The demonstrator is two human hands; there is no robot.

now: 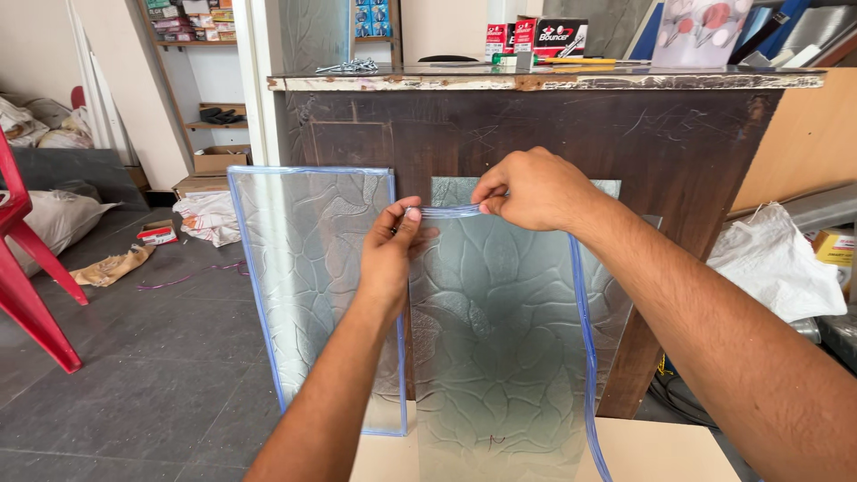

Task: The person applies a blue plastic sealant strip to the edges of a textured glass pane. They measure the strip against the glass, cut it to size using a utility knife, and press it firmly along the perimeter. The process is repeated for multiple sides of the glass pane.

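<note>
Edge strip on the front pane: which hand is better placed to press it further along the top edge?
Right, probably. The right hand pinches the strip on the pane's top edge toward the unseated side; the left hand only steadies the strip at the near corner.

Both hands, left [393, 254] and right [531, 189], pinch clear blue edging strip [451, 211] along patterned glass pane [500, 330] top, probably seated.

Red plastic chair [27, 268], white sacks [772, 263], dark counter [536, 125].
</note>
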